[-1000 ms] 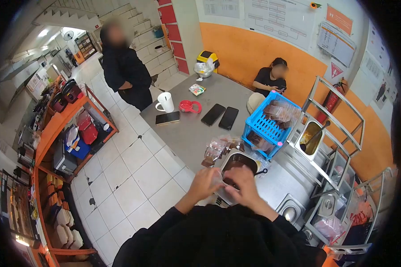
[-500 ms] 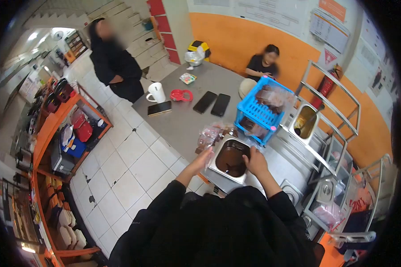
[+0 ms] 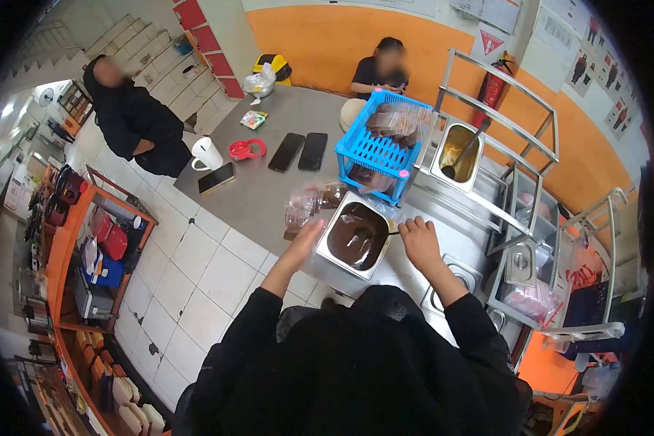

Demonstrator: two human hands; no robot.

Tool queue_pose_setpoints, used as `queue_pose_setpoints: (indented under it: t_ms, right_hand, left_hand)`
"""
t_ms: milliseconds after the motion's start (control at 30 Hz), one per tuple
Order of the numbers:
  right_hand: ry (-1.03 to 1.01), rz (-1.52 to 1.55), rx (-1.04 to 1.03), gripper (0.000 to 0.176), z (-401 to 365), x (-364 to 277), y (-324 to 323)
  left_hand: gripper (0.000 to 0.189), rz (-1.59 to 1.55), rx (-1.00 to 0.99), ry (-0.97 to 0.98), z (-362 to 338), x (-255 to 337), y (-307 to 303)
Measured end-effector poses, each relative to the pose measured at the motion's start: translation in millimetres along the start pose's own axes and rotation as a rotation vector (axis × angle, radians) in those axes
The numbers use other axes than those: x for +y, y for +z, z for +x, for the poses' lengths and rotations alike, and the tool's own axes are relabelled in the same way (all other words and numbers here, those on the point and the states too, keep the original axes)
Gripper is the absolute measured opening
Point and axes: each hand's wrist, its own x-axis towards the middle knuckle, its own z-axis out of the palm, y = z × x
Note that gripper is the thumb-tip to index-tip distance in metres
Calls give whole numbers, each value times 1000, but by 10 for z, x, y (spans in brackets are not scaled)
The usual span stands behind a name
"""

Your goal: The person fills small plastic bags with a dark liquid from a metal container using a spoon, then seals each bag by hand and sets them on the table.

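A steel pan (image 3: 356, 238) of dark sauce sits at the near edge of the grey desk (image 3: 269, 196), between the person's two hands. The left hand (image 3: 303, 243) lies against the pan's left wall, fingers (image 3: 314, 229) stretched out flat. The right hand (image 3: 419, 241) rests at the pan's right rim with fingers curled, just beside a thin dark handle (image 3: 393, 232) sticking out of the sauce; whether it grips the handle cannot be told. Clear packets (image 3: 305, 207) lie just beyond the pan on the left, and a blue basket (image 3: 374, 152) stands farther back.
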Motion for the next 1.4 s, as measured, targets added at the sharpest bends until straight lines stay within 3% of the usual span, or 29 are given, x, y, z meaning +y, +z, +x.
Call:
queue_pose_setpoints:
  t_ms: [133, 367, 500, 600, 700, 833, 933, 1033, 1233, 1333, 1400]
  right_hand:
    - [13, -3, -15, 10, -36, 104, 69]
    - [84, 341, -156, 16, -13, 127, 340]
    - [186, 677, -206, 17, -105, 142, 597]
    - [265, 949, -259, 17, -177, 170, 793]
    - [324, 1208, -290, 17, -281, 199, 1067]
    - [345, 1240, -319, 19, -302, 185, 1093]
    - [394, 1560, -260, 14, -289, 109, 1296]
    - [402, 1627, -248, 11, -235, 120, 1259]
    - [466, 1609, -267, 15, -76, 95, 883]
    - [450, 1600, -226, 15, -19, 94, 819]
    - [437, 1572, -226, 13, 2, 124, 823]
  left_hand:
    - [61, -37, -2, 57, 15, -54, 80]
    - [53, 10, -65, 103, -75, 41, 176]
    - [48, 54, -15, 128, -199, 185, 266]
    - [57, 49, -110, 10, -129, 131, 191]
    - [44, 87, -62, 114, -121, 79, 184]
    - [51, 250, -6, 158, -200, 175, 163]
    - [61, 263, 41, 138, -78, 15, 75]
    - [65, 258, -49, 10, -114, 140, 11]
    - [65, 200, 12, 46, 3, -147, -166]
    - [56, 186, 79, 115, -16, -238, -190]
    - [50, 354, 149, 212, 62, -410, -285]
